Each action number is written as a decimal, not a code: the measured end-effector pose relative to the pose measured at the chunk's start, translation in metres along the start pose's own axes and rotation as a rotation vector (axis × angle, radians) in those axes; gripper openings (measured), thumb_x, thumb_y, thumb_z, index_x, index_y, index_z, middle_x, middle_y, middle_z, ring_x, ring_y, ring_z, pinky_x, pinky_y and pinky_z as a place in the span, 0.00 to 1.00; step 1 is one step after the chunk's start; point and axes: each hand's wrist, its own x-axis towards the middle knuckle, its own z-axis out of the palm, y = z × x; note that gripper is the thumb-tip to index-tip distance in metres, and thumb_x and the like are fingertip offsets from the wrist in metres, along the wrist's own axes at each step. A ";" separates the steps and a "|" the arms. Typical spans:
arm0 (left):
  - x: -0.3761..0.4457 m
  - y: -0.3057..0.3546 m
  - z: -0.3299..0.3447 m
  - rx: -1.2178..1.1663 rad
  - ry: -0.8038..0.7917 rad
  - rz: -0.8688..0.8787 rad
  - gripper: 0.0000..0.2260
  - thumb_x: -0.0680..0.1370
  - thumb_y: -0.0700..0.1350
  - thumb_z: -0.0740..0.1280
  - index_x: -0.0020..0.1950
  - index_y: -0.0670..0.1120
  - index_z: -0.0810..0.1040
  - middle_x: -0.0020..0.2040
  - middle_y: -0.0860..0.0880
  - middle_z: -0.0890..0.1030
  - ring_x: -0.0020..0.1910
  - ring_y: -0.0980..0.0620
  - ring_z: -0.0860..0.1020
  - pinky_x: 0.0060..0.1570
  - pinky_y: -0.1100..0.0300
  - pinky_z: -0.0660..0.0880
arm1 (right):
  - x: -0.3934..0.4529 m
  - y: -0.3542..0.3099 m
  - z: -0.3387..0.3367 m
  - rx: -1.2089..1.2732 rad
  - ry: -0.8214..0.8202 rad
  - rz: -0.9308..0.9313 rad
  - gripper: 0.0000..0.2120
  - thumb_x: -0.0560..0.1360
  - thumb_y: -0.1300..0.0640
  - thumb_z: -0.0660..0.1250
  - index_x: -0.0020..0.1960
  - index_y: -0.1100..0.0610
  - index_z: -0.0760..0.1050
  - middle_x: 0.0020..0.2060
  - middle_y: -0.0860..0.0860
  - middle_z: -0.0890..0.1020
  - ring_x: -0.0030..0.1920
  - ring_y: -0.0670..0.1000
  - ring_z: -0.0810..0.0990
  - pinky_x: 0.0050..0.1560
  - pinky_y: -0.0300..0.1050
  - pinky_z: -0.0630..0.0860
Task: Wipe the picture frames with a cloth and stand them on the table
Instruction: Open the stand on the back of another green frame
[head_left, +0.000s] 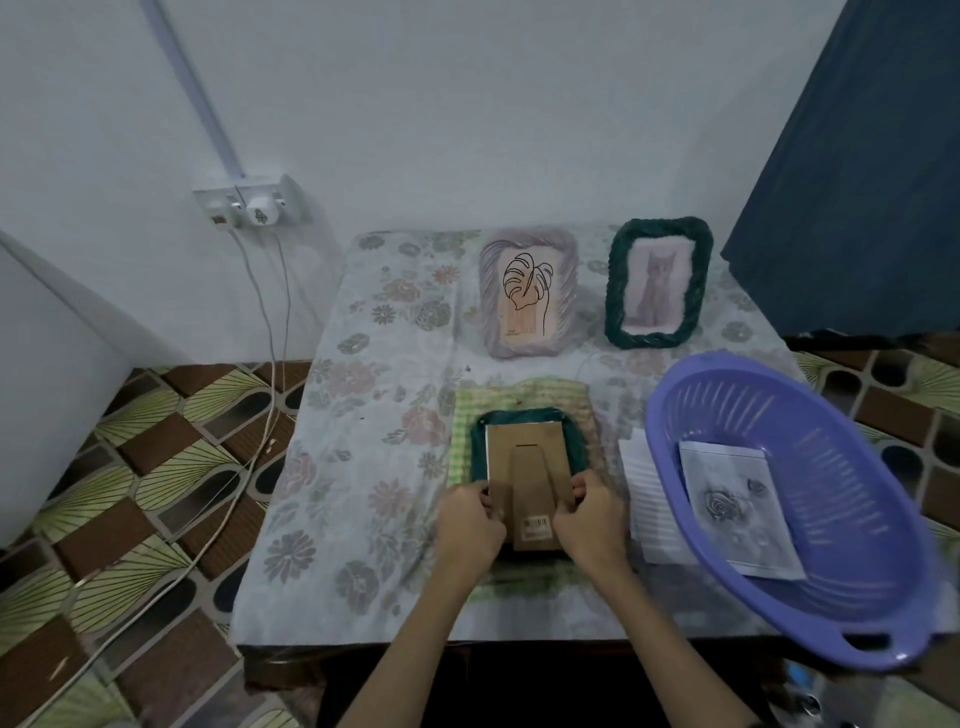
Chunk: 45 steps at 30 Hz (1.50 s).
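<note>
Hands, left hand (469, 525) and right hand (589, 519), pinch the face-down green frame (524, 478) by its backing on the cloth (550, 395), which I judge cushions its glass.

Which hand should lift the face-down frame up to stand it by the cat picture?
Probably the right hand. Both hands grip the green frame, but the cat picture stands far right, so the right reaches straighter. The left hand would have to cross over.

Home rm: floral cloth (332, 467) on table, patterned vinyl floor (156, 467), wall socket (249, 205), curtain (857, 182).
</note>
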 end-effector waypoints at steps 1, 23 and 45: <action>0.001 -0.001 0.001 0.002 -0.002 0.002 0.19 0.76 0.36 0.65 0.66 0.42 0.73 0.46 0.48 0.77 0.42 0.54 0.74 0.43 0.65 0.72 | 0.000 0.000 0.000 0.000 0.003 -0.001 0.11 0.73 0.65 0.63 0.55 0.60 0.71 0.48 0.56 0.78 0.44 0.50 0.71 0.41 0.40 0.66; -0.001 0.003 -0.015 0.667 -0.122 0.320 0.19 0.81 0.50 0.57 0.70 0.44 0.67 0.76 0.53 0.56 0.77 0.48 0.45 0.69 0.34 0.39 | 0.005 0.003 -0.005 -0.174 -0.122 -0.142 0.09 0.72 0.65 0.62 0.40 0.57 0.62 0.50 0.57 0.69 0.44 0.52 0.67 0.41 0.42 0.64; -0.010 -0.001 -0.003 0.765 -0.074 0.320 0.34 0.79 0.63 0.48 0.77 0.42 0.47 0.78 0.49 0.50 0.77 0.48 0.47 0.72 0.41 0.40 | -0.003 0.050 -0.025 -0.634 -0.098 -0.761 0.25 0.52 0.56 0.82 0.48 0.59 0.82 0.45 0.51 0.83 0.42 0.51 0.82 0.41 0.39 0.78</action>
